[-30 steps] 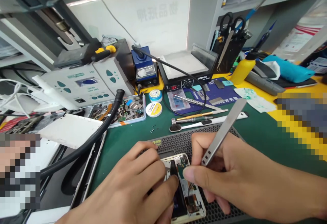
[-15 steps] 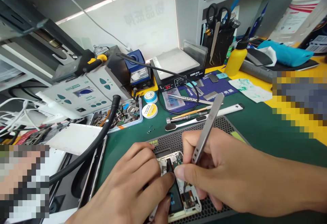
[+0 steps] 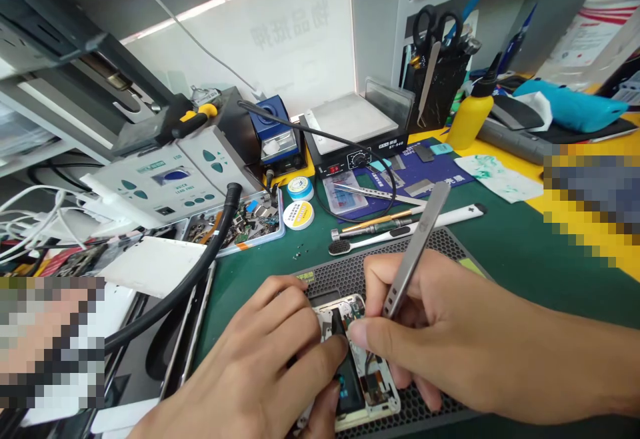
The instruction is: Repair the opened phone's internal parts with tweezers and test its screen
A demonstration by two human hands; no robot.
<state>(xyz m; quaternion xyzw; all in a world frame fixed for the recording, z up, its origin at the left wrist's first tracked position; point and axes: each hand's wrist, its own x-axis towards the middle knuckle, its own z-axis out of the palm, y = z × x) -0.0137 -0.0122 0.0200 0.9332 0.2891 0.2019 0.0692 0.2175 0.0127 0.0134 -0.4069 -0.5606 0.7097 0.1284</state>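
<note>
An opened phone (image 3: 383, 407) with a white frame lies on a dark honeycomb mat (image 3: 345, 273), its black battery (image 3: 356, 385) and inner boards exposed. My left hand (image 3: 265, 359) is closed over the phone's left side, with fingertips on the battery near a narrow black strip (image 3: 338, 322). Metal tweezers (image 3: 417, 245) are pinched in my right hand (image 3: 425, 332), slanting down into the phone. Their tips reach the parts right of the battery, close to a brown flex cable; exactly what they touch I cannot tell. My left palm hides the phone's left edge.
Behind the mat lie a black-bristled brush (image 3: 400, 231) and more tweezers (image 3: 375, 193). Two small round tubs (image 3: 299, 215) stand beside a tray of circuit parts (image 3: 250, 229). A black hose (image 3: 200, 272) crosses at left. A hot plate (image 3: 357, 125) and yellow bottle (image 3: 470, 122) are farther back.
The view has shifted slightly, so everything sits a little farther right. Both hands keep nearly the same pose on the phone and tweezers.
</note>
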